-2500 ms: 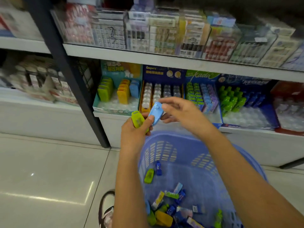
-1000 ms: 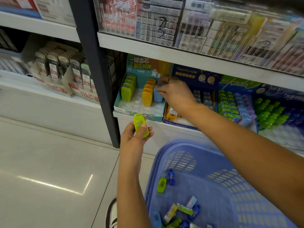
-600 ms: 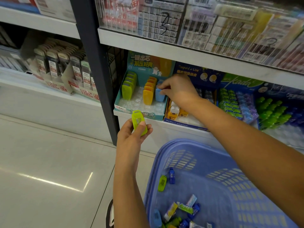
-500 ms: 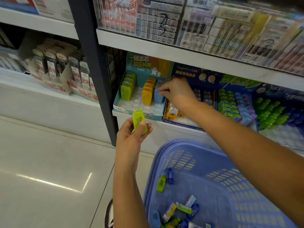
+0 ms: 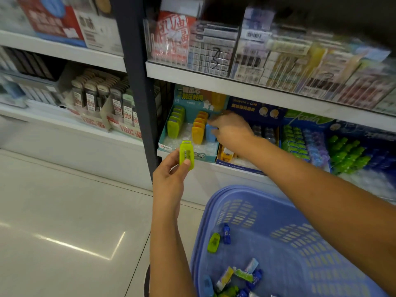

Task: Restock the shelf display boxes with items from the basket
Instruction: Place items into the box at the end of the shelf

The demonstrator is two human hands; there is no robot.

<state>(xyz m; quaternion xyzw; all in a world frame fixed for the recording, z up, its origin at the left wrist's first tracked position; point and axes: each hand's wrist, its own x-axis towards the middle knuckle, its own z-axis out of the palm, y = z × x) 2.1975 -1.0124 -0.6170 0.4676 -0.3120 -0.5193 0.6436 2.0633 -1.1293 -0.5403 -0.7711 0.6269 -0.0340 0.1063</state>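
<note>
Green item: flat plastic piece, held upright, pinched between the thumb and fingers of the left hand, raised just in front of the front wall of the teal display box. Blue item: standing in the right-hand column of that box, fingertips of the right hand curled onto its top; how firm the hold is cannot be told. The hands are apart, the right reaching forward into the box, the left lower and nearer the body. Same box: orange row directly left of the right hand's fingers; green row further left, above the left hand. Navy display box: beside the teal one, under the right wrist. Basket: lilac plastic with slotted walls, below the right forearm and to the right of the left forearm. Inside it: loose green piece and loose blue piece side by side, and a heap of mixed pieces nearer the body. Dark post: upright, left of both hands. Upper shelf: above the right hand, holding blurred packets. Floor: pale glossy tiles, left of the left arm.
</note>
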